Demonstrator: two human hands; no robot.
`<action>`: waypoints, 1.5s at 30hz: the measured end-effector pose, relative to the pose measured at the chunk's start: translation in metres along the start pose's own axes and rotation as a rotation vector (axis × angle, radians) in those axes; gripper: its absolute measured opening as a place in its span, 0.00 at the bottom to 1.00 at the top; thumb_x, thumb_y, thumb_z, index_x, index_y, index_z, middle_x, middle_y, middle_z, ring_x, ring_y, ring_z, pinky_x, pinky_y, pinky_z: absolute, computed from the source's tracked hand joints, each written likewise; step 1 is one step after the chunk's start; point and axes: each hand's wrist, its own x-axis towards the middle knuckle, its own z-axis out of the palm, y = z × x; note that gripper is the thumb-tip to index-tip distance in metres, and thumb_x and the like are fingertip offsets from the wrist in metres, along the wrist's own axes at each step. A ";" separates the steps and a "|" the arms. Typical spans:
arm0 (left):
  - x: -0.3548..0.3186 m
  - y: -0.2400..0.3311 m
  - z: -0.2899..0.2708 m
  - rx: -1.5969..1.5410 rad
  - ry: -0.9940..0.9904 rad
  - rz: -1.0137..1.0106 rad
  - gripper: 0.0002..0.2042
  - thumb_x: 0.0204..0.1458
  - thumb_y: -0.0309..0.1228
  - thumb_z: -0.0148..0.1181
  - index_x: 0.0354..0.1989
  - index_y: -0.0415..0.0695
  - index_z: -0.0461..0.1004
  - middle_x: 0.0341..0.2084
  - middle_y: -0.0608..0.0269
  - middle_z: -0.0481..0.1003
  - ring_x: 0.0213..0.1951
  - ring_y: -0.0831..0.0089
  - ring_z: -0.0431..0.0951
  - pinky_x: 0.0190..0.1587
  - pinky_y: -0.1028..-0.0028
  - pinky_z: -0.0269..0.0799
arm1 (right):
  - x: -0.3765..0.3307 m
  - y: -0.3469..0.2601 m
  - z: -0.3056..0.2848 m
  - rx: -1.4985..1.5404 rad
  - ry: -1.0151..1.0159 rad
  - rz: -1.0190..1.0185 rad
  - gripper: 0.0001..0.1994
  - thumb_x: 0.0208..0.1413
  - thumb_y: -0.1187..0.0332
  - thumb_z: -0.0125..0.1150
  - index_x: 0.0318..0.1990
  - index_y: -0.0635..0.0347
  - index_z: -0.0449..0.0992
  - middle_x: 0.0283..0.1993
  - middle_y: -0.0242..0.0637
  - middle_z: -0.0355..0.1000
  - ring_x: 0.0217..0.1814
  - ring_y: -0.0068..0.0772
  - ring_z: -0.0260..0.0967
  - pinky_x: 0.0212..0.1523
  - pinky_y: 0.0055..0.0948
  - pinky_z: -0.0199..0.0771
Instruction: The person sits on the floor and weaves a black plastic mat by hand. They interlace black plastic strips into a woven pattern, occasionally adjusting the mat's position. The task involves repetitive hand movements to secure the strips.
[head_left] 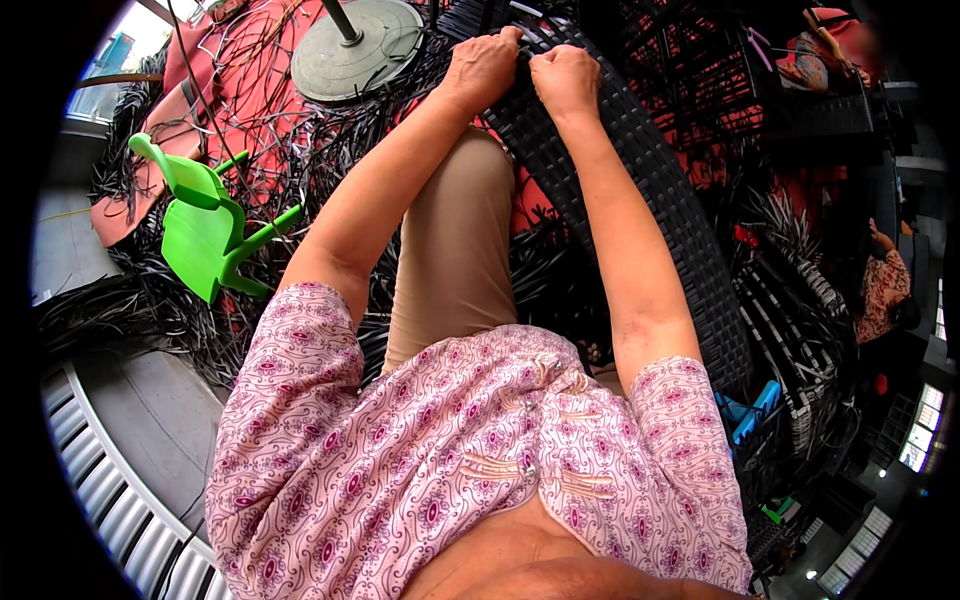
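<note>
A long dark panel woven from flat black strips (665, 185) stretches from the top middle down along my right side. Both my hands are at its far end, close together. My left hand (485, 70) is closed, its thumb and fingers pinched at the panel's upper left edge. Just to the right, my right hand (566, 80) is curled into a fist over the weave. What lies inside the fingers of either hand is hidden; the strips around them are black and thin.
Loose black strips (290, 135) lie heaped over a red floor covering (250, 50). A green plastic chair (200, 235) stands at left, and a round grey base with a pole (350, 65) beyond it. Dark woven frames (720, 90) crowd the right, where other people (885, 290) sit.
</note>
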 end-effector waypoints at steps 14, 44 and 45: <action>-0.002 0.000 -0.005 -0.096 -0.021 -0.085 0.11 0.52 0.24 0.52 0.44 0.38 0.71 0.28 0.45 0.80 0.33 0.50 0.82 0.38 0.57 0.77 | 0.000 -0.014 -0.011 -0.025 -0.162 0.019 0.12 0.49 0.64 0.57 0.30 0.63 0.84 0.33 0.56 0.78 0.39 0.57 0.78 0.48 0.46 0.77; 0.015 -0.072 0.058 -1.355 -0.317 -0.943 0.22 0.56 0.42 0.65 0.55 0.42 0.76 0.47 0.57 0.80 0.46 0.66 0.79 0.50 0.68 0.72 | -0.337 0.124 -0.249 -0.343 0.493 0.445 0.18 0.51 0.73 0.68 0.51 0.58 0.76 0.52 0.40 0.71 0.53 0.42 0.70 0.53 0.37 0.72; 0.019 -0.099 0.067 -1.443 -0.458 -0.904 0.23 0.55 0.43 0.66 0.55 0.42 0.76 0.48 0.57 0.79 0.47 0.66 0.78 0.51 0.66 0.72 | -0.362 0.136 -0.261 -0.402 0.564 0.511 0.19 0.52 0.73 0.68 0.52 0.58 0.76 0.53 0.39 0.71 0.52 0.38 0.70 0.50 0.34 0.73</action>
